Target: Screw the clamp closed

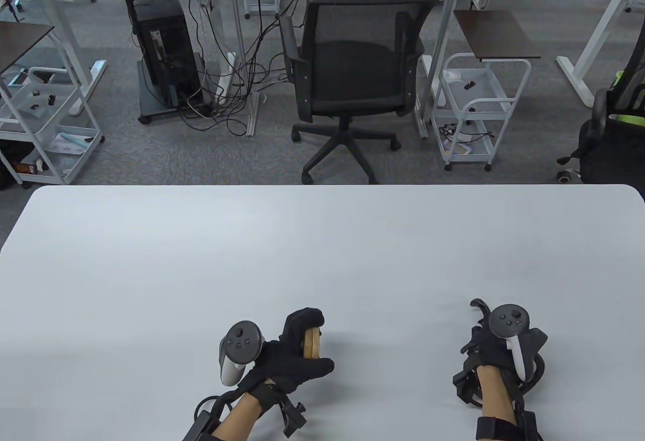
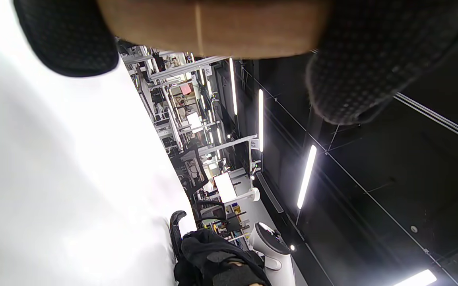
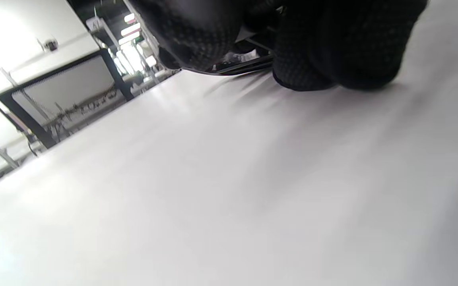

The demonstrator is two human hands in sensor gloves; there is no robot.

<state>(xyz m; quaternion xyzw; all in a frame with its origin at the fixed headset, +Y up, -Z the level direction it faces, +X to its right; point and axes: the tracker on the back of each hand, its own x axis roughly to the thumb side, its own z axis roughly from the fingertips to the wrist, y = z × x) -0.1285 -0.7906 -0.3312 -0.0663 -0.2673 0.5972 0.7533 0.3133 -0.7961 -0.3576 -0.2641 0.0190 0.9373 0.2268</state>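
My left hand grips a light wooden block made of two stacked pieces, held on edge just above the white table. In the left wrist view the block fills the top edge between my gloved fingers. My right hand sits apart at the right, curled around a black clamp whose hooked end sticks out beyond the fingers. The hook also shows in the left wrist view. In the right wrist view my curled fingers rest on the table over thin dark clamp bars. Most of the clamp is hidden.
A black office chair stands beyond the table's far edge, with white carts and desks around it. The hands are near the table's front edge, roughly 300 pixels apart in the table view.
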